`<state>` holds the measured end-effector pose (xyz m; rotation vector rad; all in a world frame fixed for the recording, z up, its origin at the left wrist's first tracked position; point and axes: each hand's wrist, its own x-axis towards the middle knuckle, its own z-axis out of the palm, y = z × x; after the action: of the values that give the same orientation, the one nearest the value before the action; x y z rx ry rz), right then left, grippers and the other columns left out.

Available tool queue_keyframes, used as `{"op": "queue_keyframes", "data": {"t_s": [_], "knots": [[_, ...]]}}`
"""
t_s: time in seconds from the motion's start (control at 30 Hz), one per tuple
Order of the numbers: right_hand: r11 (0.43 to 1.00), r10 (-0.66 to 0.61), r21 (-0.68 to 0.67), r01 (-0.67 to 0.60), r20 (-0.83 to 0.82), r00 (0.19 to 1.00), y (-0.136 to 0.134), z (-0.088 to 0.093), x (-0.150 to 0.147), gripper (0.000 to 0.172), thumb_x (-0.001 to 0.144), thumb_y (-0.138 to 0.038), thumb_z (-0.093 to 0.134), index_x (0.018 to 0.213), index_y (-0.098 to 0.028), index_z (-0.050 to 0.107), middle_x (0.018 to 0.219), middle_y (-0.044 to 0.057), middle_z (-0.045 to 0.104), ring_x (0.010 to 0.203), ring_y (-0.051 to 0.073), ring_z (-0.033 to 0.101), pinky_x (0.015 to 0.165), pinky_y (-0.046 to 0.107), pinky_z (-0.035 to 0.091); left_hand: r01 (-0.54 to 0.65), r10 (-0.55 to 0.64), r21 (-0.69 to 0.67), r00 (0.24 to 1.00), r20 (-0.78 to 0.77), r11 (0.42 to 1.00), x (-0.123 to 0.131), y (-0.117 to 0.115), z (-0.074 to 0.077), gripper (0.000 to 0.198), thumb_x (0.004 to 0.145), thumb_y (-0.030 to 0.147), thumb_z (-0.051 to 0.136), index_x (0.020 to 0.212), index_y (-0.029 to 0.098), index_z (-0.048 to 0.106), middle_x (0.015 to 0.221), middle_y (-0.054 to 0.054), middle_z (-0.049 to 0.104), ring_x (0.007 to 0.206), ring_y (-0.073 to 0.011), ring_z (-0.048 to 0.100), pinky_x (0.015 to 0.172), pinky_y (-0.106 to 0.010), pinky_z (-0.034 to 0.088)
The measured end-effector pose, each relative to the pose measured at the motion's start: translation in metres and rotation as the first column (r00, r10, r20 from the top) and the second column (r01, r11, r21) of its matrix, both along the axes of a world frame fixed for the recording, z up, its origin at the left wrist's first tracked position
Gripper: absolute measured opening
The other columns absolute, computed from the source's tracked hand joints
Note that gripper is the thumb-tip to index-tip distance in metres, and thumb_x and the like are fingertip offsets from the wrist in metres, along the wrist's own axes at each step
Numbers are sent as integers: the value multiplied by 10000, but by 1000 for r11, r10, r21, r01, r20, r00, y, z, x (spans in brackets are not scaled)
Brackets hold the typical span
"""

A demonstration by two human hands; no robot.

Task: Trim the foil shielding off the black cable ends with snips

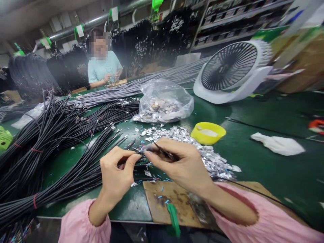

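Note:
My left hand (115,173) is closed, thumb and forefinger pinching a black cable near its stripped end, where thin coloured wires (141,148) show. My right hand (183,165) is wrapped round a slim dark hand tool (165,152), its exact kind mostly hidden by the fingers. Its fingertips meet the wire ends just right of my left thumb. Beneath and behind both hands lies a heap of silvery foil scraps (215,165). Bundles of black cable (76,175), tied with red bands, stretch away to the left.
A clear plastic bag of scraps (165,101) and a yellow bowl (208,133) stand beyond my hands. Farther right are a white fan (230,72) and a crumpled white cloth (278,144). A stained board (174,202) lies at the table's front edge. Across the table sits another person (103,69).

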<state>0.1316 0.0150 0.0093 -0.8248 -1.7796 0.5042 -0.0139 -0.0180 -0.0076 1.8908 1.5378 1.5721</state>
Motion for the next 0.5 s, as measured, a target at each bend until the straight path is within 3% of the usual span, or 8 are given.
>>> {"op": "queue_keyframes", "data": {"t_s": [0.13, 0.3, 0.5], "knots": [[996, -16, 89, 13, 36, 999, 2, -5, 1, 202, 750, -113, 555, 558, -173, 525, 516, -18, 537, 460, 80, 479, 450, 202, 394, -26, 26, -5, 998, -63, 1000, 2, 0, 0, 128, 797, 190, 590, 680, 181, 640, 610, 25, 596, 556, -94, 541, 508, -202, 390], [970, -19, 243, 0, 76, 997, 3, -12, 1, 103, 739, -52, 558, 727, -136, 617, 619, 20, 610, 543, 91, 558, 509, 191, 444, -42, 36, -94, 997, -70, 995, 3, 0, 0, 243, 858, 236, 505, 653, 166, 616, 588, 13, 603, 533, -101, 549, 516, -214, 398], [971, -6, 239, -11, 71, 997, 7, -14, 1, 62, 775, -83, 600, 751, -138, 614, 644, 30, 615, 567, 96, 568, 516, 191, 454, -21, 18, -79, 999, -37, 997, 4, -1, -2, 183, 847, 265, 527, 729, 168, 627, 654, -6, 623, 589, -112, 577, 550, -215, 439]]}}
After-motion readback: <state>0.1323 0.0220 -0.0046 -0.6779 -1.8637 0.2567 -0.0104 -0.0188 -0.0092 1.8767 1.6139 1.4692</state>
